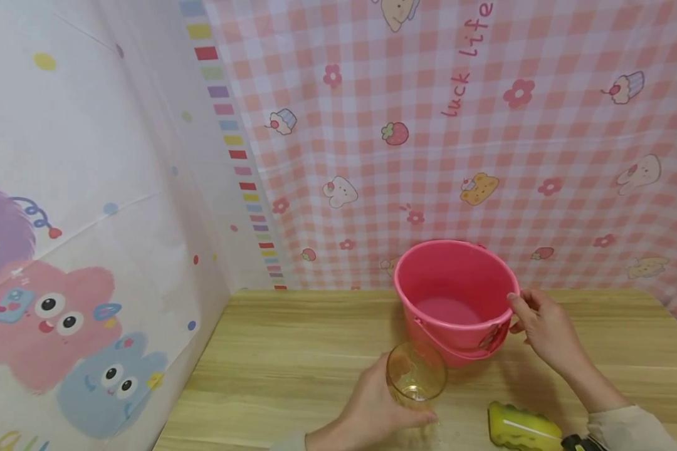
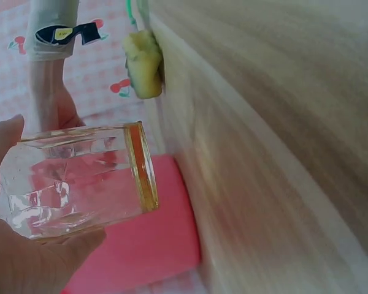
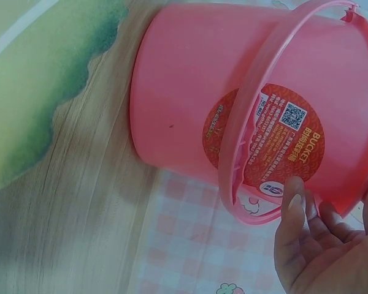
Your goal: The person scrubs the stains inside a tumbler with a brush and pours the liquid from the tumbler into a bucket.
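My left hand (image 1: 372, 401) is curled round a clear amber drinking glass (image 1: 416, 376), just in front of a pink bucket (image 1: 457, 344). In the left wrist view the glass (image 2: 80, 184) has an amber rim and faceted sides, and no contents show in it. The bucket stands upright on the table, its inside looking bare. At the bucket's right side my right hand (image 1: 547, 329) grips the rim, thumb on top and fingers outside below it. The right wrist view shows the bucket's handle (image 3: 257, 104) hanging down across a round red label (image 3: 294, 141).
A yellow-green sponge (image 1: 521, 426) lies on the wooden table (image 1: 282, 351) near the front, close to my right sleeve (image 1: 632, 429). Behind the table hangs a pink checked cloth (image 1: 429, 169), and a white cartoon-printed sheet (image 1: 146, 219) borders the left side.
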`<state>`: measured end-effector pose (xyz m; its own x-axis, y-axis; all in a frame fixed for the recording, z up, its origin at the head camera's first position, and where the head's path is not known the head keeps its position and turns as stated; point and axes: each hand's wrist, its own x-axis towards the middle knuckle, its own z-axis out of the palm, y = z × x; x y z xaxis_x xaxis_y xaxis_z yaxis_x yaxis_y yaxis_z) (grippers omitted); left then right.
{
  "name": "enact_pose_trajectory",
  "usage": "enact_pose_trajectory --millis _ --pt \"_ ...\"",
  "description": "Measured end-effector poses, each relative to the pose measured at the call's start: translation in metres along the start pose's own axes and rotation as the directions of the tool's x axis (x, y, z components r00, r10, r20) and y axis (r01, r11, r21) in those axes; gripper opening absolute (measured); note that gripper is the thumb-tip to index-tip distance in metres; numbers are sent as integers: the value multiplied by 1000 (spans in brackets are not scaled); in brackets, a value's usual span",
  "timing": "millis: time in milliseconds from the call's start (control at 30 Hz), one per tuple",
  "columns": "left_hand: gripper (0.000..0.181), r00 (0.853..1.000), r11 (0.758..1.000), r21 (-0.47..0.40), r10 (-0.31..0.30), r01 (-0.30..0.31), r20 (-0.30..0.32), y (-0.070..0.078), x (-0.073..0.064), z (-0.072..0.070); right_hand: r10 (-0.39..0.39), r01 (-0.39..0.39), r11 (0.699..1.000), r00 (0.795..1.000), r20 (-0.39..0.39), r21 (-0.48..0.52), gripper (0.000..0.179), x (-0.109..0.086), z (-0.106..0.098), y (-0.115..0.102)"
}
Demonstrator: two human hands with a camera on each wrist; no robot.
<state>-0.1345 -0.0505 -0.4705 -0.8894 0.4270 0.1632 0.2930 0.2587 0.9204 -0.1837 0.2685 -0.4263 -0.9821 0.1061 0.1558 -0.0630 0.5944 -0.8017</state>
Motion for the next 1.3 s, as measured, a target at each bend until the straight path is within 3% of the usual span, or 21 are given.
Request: enact_pose_trajectory --millis 133,367,500,700,1033,1300 --pt "95 1000 1000 18 16 -16 26 -1 -1 3 4 -4 1000 1000 4 -1 47 1 0 1" --pt "95 992 993 56 102 -106 71 -6 -2 9 5 -5 1000 1000 5 3 46 1 0 2" --pt "94 986 992 34 121 -125 111 -8 -1 12 5 -6 1000 1000 1 4 46 0 0 1" --pt "93 981 992 2 125 -127 145 -9 -2 13 7 -7 1000 1000 -1 0 47 0 0 0" --pt "93 986 998 -8 64 -64 153 -16 -7 18 9 -9 1000 1000 1 3 47 -2 0 0" --pt "93 985 997 -10 78 -77 153 -19 -7 21 9 -9 1000 1000 1 6 46 -1 0 -1"
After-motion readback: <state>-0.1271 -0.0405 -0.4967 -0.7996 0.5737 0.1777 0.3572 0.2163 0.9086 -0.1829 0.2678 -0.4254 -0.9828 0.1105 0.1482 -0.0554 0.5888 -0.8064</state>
